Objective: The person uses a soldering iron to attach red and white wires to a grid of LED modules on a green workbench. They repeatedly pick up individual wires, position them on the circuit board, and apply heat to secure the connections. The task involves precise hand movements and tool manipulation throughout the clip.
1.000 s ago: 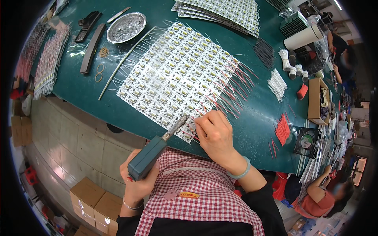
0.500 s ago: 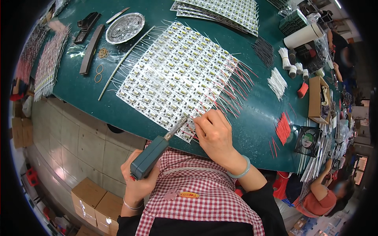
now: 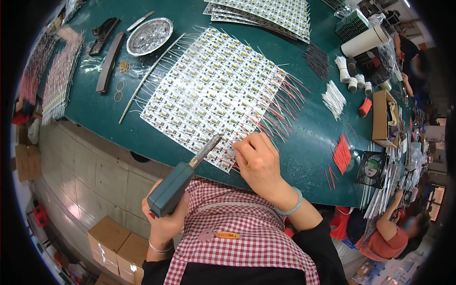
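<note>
My left hand (image 3: 164, 216) is closed around the dark green handle of a soldering iron (image 3: 172, 188). The iron's metal tip points up and right, over the near part of a white circuit board panel (image 3: 190, 102) covered in rows of small yellowish components. Close to that tip, my right hand (image 3: 259, 159) pinches what looks like a thin wire at the panel's near right edge; the fingers hide most of it. Red and white wires (image 3: 283, 111) fan out along the panel's right side, beyond my right hand.
A metal dish (image 3: 150, 37), a long dark bar (image 3: 110, 64) and rubber bands (image 3: 119, 90) lie left of the panel. More stacked panels (image 3: 266, 19) sit behind. At right are white wires (image 3: 334, 99), red wires (image 3: 341, 154) and a fan (image 3: 372, 168). A co-worker (image 3: 387, 232) sits at lower right.
The soldering iron has drawn back slightly down and left, its tip moving away from my right fingertips. My right hand stays in place.
</note>
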`<state>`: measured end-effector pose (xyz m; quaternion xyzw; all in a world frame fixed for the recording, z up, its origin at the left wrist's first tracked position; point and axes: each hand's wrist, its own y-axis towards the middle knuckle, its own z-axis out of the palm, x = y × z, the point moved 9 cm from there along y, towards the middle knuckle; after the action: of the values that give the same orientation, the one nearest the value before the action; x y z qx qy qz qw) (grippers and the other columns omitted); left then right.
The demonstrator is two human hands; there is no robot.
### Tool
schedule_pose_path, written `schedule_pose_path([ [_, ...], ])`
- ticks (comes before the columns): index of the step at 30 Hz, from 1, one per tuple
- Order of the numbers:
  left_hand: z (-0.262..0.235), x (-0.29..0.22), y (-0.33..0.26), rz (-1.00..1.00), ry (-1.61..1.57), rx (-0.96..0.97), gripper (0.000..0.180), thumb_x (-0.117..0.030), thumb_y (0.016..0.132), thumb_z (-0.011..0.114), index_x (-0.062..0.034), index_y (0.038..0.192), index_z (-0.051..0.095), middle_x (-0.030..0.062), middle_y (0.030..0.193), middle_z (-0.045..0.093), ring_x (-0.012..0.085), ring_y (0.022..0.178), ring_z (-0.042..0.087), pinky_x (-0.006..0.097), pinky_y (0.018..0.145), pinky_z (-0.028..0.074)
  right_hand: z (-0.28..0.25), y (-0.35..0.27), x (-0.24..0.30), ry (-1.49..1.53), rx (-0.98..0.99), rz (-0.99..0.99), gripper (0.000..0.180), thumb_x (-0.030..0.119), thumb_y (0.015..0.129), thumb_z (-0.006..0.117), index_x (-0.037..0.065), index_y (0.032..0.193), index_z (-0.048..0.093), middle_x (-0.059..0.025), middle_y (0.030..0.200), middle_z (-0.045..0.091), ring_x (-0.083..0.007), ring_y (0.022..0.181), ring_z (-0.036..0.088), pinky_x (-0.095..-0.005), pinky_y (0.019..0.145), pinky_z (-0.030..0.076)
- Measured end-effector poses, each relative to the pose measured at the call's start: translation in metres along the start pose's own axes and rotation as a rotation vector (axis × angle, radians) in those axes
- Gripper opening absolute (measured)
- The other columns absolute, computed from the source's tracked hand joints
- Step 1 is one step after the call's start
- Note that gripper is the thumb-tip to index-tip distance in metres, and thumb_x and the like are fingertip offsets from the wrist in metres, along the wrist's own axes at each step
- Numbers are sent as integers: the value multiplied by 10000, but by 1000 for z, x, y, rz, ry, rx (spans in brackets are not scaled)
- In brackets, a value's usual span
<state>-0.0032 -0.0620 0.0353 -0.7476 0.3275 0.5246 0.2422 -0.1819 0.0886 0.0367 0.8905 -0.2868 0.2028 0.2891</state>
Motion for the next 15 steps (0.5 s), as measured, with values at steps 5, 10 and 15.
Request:
schedule_pose_path([
  [5,-14,-16,29,94,87,-78,264,19,781,763,80,1020,668,76,891,664,131,754,632,252,670,506,0,0,0,-6,29,38,133,-14,773,743,38,867,664,-74,807,553,-260,767,573,-371,650,493],
  [10,-49,-79,69,582,83,-496,293,0,819,768,54,1093,678,46,907,664,101,737,608,227,657,485,-31,9,1,109,-33,60,77,29,821,735,35,864,672,-67,815,555,-252,783,578,-359,643,494],
  [15,-75,-46,177,246,17,-469,206,-66,868,755,14,1053,711,11,808,666,44,550,493,217,480,357,-90,15,-39,16,-245,86,103,9,799,745,26,879,681,-102,844,592,-294,781,592,-390,668,493],
])
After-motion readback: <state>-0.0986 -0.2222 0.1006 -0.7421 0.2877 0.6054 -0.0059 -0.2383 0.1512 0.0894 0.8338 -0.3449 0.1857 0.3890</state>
